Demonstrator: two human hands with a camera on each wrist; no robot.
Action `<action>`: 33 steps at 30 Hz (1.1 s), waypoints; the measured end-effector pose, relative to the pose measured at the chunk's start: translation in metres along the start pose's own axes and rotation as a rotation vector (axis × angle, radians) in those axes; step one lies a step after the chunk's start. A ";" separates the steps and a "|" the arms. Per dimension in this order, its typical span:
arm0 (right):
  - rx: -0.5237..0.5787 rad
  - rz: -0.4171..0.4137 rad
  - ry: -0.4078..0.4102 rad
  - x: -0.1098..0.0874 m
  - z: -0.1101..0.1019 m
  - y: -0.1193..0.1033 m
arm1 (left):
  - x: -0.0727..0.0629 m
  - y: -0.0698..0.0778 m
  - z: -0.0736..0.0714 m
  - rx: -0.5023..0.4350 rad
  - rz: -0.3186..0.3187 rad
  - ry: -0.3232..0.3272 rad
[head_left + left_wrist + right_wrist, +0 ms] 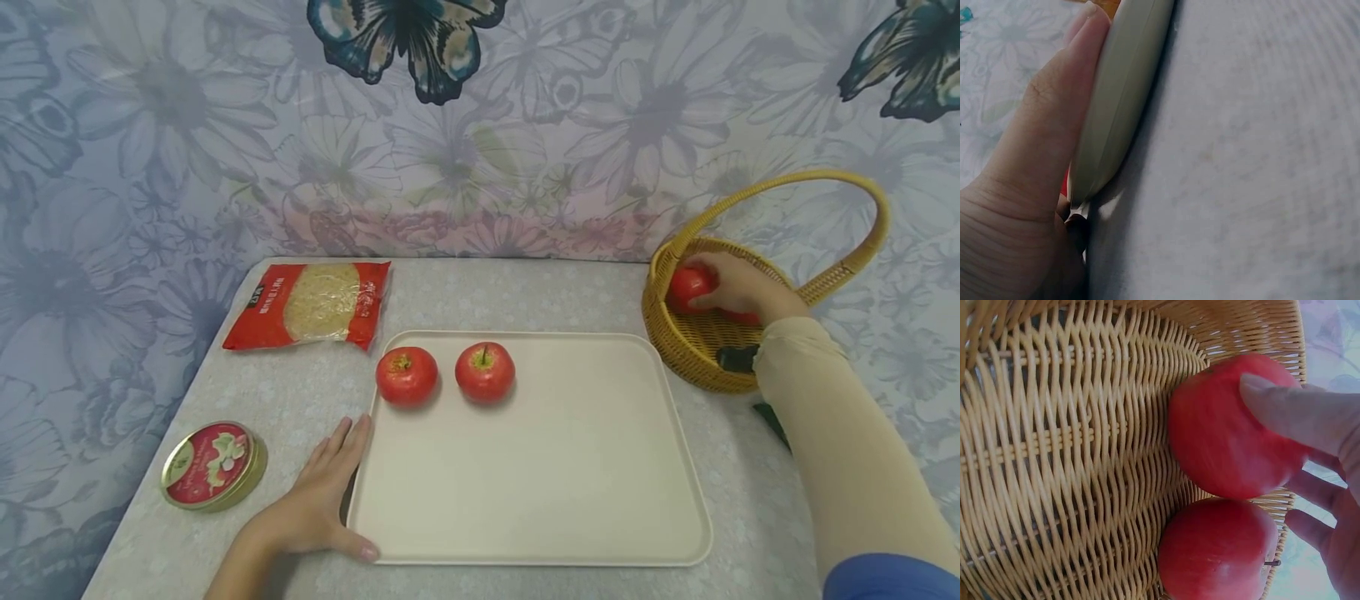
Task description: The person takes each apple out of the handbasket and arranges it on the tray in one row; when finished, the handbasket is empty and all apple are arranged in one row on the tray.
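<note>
Inside the wicker basket [701,379], my right hand [742,283] grips a red apple [1229,425], thumb across it and fingers around its far side. A second apple [1219,550] lies right beside it in the basket. My left hand [318,496] rests against the left edge of a cream tray [540,467], fingers straight and spread, thumb at its near left corner. In the left wrist view the thumb [1041,119] lies along the tray's side. Two red apples [407,377] [485,372] sit side by side near the tray's far left corner.
A red bag of pale dry food [318,304] lies at the back left. A round gold tin [215,465] with a red lid stands left of my left hand. The basket's tall handle [847,179] arches over my right forearm. A dark green item [771,421] shows beside the basket.
</note>
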State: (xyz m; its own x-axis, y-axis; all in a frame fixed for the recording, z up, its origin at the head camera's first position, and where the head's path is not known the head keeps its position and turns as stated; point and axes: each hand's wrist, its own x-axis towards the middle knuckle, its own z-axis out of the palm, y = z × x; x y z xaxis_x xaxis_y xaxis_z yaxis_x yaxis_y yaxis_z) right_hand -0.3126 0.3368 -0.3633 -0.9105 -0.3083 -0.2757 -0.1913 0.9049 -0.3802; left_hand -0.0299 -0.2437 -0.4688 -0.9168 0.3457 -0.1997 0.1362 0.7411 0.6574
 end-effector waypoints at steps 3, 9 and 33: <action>0.003 -0.002 0.018 0.000 0.002 0.000 | 0.000 0.000 0.001 0.007 0.000 -0.001; -0.017 0.034 -0.016 -0.003 0.003 0.000 | 0.001 0.000 0.001 0.014 -0.019 -0.006; 0.124 0.021 -0.069 -0.010 0.011 0.001 | 0.000 0.002 0.001 -0.005 -0.013 -0.005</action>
State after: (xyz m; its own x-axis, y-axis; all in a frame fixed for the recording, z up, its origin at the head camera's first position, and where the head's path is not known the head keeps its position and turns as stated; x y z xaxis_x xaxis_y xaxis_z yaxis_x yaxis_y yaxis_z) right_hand -0.2995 0.3381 -0.3703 -0.8856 -0.3133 -0.3428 -0.1223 0.8695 -0.4786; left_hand -0.0295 -0.2417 -0.4685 -0.9168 0.3385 -0.2120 0.1222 0.7429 0.6581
